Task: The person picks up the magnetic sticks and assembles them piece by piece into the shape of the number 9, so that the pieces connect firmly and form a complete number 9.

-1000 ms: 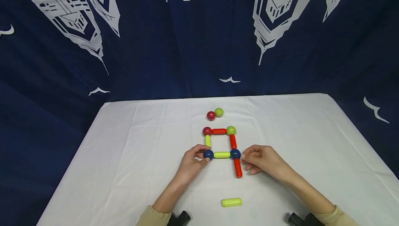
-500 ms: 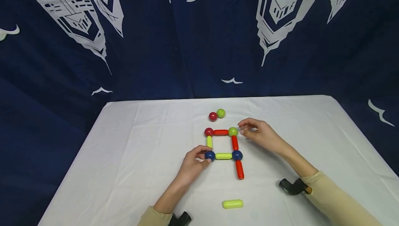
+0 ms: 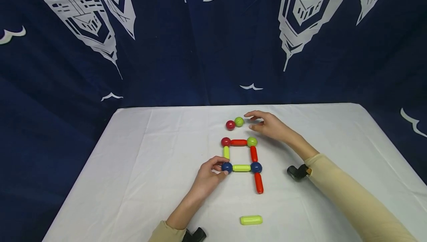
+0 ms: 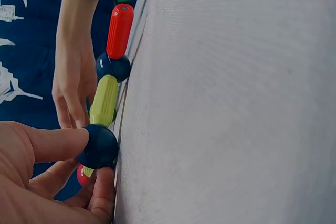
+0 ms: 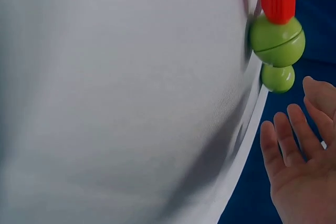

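Note:
My left hand (image 3: 208,177) pinches a dark blue ball (image 4: 100,146) between thumb and fingers. This ball is the near left corner of a square of rods and balls lying on the table. A yellow-green rod (image 3: 241,168) joins it to a second blue ball (image 3: 256,167), from which a red rod (image 3: 258,183) sticks out toward me. The far corners are a red ball (image 3: 225,142) and a green ball (image 3: 252,142), with a red rod (image 3: 238,142) between. My right hand (image 3: 271,126), fingers apart and holding nothing, is just right of a loose green ball (image 3: 239,122).
Touching the loose green ball is a loose red ball (image 3: 230,125). A single yellow-green rod (image 3: 251,220) lies nearer to me. The white-clothed table (image 3: 160,138) ends at a dark blue curtain (image 3: 160,68) with a printed pattern.
My right hand has moved away from the near right blue ball, past the square's far green corner, to the loose green ball. The left hand keeps its pinch on the blue ball.

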The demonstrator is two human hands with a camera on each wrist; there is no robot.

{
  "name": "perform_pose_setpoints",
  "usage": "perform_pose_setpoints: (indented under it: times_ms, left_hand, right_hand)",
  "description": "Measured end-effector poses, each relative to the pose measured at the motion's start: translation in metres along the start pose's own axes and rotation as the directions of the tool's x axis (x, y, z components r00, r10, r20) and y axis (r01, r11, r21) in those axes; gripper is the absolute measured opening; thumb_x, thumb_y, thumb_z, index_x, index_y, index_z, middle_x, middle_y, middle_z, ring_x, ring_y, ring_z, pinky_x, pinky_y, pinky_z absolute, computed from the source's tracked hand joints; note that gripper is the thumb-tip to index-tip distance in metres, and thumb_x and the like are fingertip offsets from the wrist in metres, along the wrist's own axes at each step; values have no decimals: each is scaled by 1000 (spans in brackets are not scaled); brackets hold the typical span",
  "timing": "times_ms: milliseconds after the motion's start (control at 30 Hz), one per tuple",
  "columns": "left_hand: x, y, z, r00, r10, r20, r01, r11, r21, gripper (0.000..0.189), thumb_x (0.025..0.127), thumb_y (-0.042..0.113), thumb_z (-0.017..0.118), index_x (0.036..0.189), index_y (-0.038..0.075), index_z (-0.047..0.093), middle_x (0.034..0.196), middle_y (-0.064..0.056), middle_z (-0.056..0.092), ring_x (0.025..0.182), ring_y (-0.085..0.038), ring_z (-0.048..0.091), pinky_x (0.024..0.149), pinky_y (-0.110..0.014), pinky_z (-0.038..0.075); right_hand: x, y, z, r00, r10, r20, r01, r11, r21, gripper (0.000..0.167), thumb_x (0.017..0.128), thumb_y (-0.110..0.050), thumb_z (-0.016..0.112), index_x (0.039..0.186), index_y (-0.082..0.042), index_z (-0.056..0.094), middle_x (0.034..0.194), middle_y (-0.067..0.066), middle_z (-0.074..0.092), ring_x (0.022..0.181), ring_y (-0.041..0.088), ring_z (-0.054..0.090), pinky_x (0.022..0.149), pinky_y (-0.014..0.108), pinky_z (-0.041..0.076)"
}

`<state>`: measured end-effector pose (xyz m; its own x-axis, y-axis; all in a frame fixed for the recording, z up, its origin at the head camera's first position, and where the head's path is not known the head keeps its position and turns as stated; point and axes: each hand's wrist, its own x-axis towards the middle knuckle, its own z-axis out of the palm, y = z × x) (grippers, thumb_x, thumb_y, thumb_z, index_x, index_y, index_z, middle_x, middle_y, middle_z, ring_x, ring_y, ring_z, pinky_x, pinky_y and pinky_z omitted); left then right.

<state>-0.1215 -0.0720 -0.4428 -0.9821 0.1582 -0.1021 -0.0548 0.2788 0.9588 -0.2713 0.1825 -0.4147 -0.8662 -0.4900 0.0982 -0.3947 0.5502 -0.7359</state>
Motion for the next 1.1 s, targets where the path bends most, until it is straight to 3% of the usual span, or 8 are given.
perform_pose_setpoints:
  times_ms: [333, 600, 1100]
  left_hand:
    - [-1, -2, 1, 1000, 20, 6, -20, 1000, -2, 30, 86, -3, 69, 114, 7, 69, 94, -4, 59, 86, -18, 50, 66, -22, 42]
    - [-2, -1, 1, 1000, 21, 13, -20, 1000, -15, 30, 86, -3, 69, 115, 6, 68, 96, -4, 60, 88, -19, 50, 68, -23, 42]
    - [1, -2, 0, 1000, 30, 5, -30, 1000, 1, 30, 86, -4, 69, 114, 6, 69, 93, -3, 60, 86, -17, 50, 67, -22, 42]
  right_hand:
    - [23, 0, 7, 998, 4, 67, -3, 1000, -17, 44, 90, 0, 67, 133, -4, 58, 130, 12, 60, 112, 33, 57, 96, 49, 46]
    - [35, 0, 16, 995, 39, 90, -31, 996, -86, 42, 88, -5, 72, 129, -9, 63, 103, 6, 63, 93, 25, 51, 79, 37, 43]
    - [10, -2, 8, 995, 89, -42, -92, 992, -81, 37, 87, -10, 75, 123, -6, 65, 108, 8, 65, 95, 27, 56, 84, 40, 48]
